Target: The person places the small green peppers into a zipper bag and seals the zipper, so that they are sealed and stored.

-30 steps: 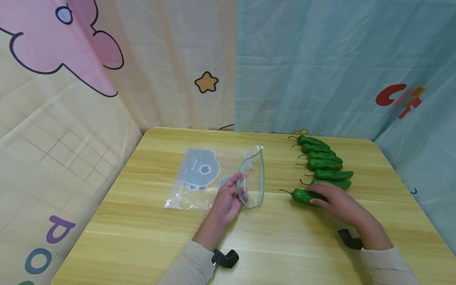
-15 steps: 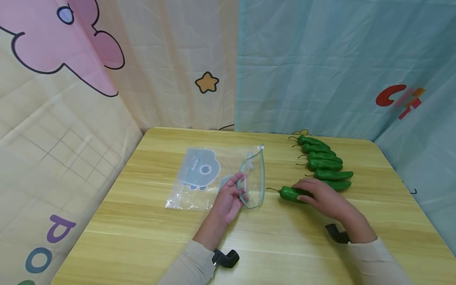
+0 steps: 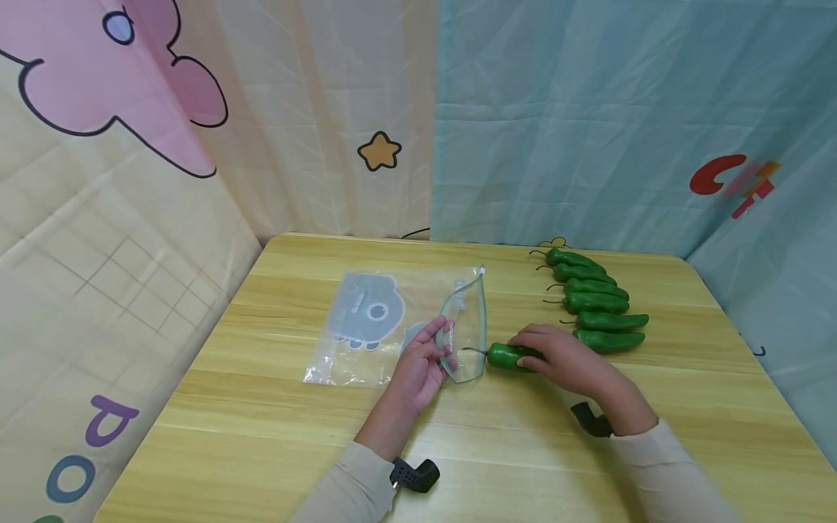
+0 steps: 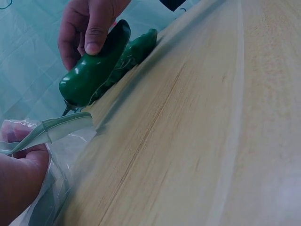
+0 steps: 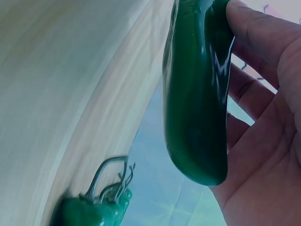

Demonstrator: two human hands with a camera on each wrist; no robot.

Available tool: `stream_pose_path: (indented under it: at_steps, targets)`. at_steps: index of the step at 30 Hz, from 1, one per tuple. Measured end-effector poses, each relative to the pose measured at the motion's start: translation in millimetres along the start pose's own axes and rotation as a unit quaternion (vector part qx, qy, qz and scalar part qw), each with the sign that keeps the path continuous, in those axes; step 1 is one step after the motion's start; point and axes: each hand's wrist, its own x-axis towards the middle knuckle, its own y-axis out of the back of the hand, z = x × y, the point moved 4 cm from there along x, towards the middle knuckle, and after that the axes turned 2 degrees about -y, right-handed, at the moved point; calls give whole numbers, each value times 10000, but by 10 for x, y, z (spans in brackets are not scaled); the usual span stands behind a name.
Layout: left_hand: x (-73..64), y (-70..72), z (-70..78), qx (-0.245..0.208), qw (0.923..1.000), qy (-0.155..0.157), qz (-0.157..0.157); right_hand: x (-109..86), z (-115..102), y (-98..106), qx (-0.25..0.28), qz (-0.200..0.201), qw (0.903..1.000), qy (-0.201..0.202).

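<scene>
A clear zip bag (image 3: 418, 287) with a grey cartoon print lies flat on the table, its green-edged mouth spread apart toward the right. My left hand (image 3: 421, 367) holds the near lip of that mouth, its fingers seen through the plastic. In my right hand (image 3: 569, 359) a green pepper (image 3: 505, 356) is pinched between thumb and fingers, stem pointing left. The stem tip overlaps the bag's mouth in the head view. From the right wrist view, the pepper (image 5: 197, 103) hangs lengthwise along the fingers, its blunt tip toward the palm.
Several more green peppers (image 3: 596, 302) lie in a column at the right of the wooden table (image 3: 261, 436), stems to the left. Printed curtains (image 3: 562, 123) stand behind the table and along both sides. Each wrist carries a black camera mount (image 3: 415, 474).
My right hand has carried the green pepper leftward from the column up to the bag's mouth. The left hand and the bag have stayed in place.
</scene>
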Motion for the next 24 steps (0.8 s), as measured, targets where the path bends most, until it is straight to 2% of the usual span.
stream_pose_path:
  at_steps: [17,24]
  targets:
    - [-3,-18,11,-54,10000,16,-43,245,-235,-119,-71,-323,9995,-7]
    - [-10,-26,14,-75,9999,76,-23,308,-298,-108,-20,-298,9995,143]
